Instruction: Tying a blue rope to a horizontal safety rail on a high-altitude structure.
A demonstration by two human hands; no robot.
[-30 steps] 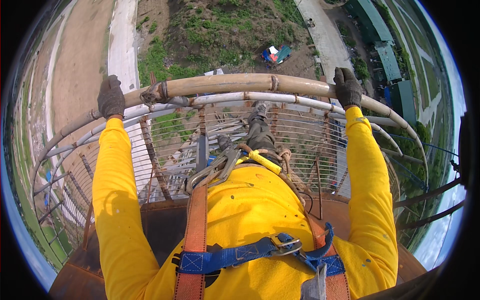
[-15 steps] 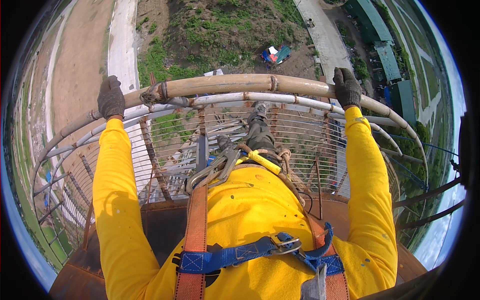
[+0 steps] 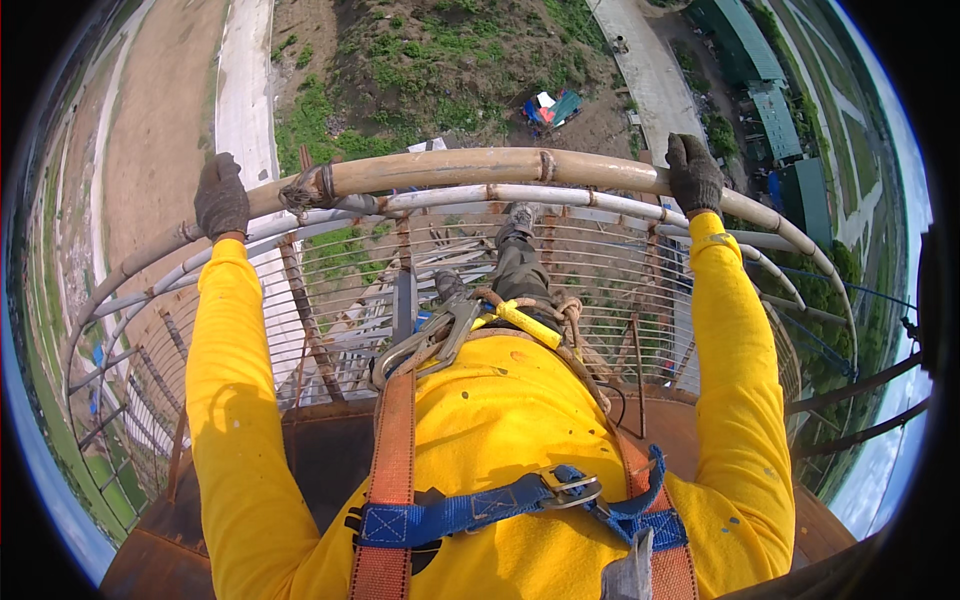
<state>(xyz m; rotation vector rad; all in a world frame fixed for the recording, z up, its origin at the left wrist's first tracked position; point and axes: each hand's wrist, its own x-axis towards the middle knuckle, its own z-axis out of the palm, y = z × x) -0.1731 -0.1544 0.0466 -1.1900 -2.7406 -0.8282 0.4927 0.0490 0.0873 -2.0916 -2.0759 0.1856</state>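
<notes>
A long bamboo pole point(image 3: 450, 170) arches across in front of me, bound near its left part with a dark tie point(image 3: 312, 187). My left hand point(image 3: 221, 197), in a dark knit glove, is closed over the pole at the left. My right hand point(image 3: 694, 177), gloved alike, is closed over it at the right. The fingers' undersides are hidden behind the pole. Just below the bamboo runs a white metal rail point(image 3: 450, 198). Across my chest lies a harness with orange straps point(image 3: 392, 470) and a blue strap point(image 3: 470, 510). Large metal hooks point(image 3: 440, 335) hang at my waist.
Under my feet is a high platform of thin metal bars point(image 3: 340, 330). A rusty metal surface point(image 3: 330, 440) lies behind it. Far below are a pale road point(image 3: 245, 90), grassy dirt point(image 3: 430, 70) and green-roofed buildings point(image 3: 740, 40). Dark rails and a blue rope point(image 3: 840, 285) stand at the right.
</notes>
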